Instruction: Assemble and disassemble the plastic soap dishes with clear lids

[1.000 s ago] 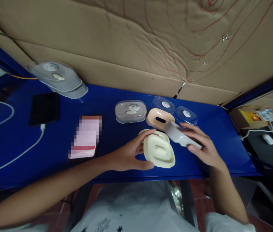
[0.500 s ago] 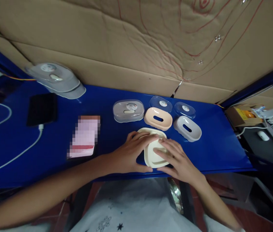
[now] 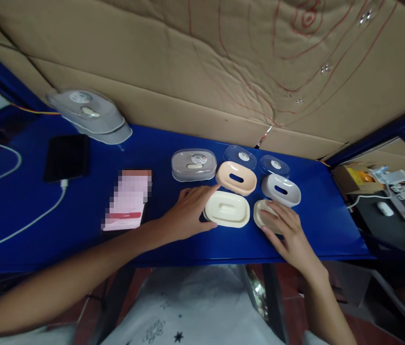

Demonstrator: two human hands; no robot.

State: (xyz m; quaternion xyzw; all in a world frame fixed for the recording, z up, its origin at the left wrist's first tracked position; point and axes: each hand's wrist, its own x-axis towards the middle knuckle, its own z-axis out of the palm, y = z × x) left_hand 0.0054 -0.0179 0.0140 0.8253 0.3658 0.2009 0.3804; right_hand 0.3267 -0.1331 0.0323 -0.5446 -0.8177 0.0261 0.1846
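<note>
My left hand (image 3: pixel 191 213) spans the left end of a cream soap-dish tray (image 3: pixel 227 209), thumb on the near edge and fingers at the far edge. This tray lies flat on the blue table and has a raised oval in its middle. To its right, my right hand (image 3: pixel 288 230) grips a second cream tray (image 3: pixel 260 211), partly hidden under the fingers. Behind them sit a peach soap dish (image 3: pixel 229 179) and a pale grey soap dish (image 3: pixel 291 194), both with a slot in the bottom.
Two clear lids (image 3: pixel 240 155) lie behind the dishes. A lidded grey soap box (image 3: pixel 184 170) stands left of them. Farther left are a phone (image 3: pixel 127 201), a black device (image 3: pixel 66 158) with a white cable, and stacked grey boxes (image 3: pixel 91 117). A cardboard wall (image 3: pixel 134 81) rises behind.
The cream pieces, together between both hands before, are now apart. My right hand has moved right with one tray; the other is turned sideways by my left hand. The camera view has shifted slightly.
</note>
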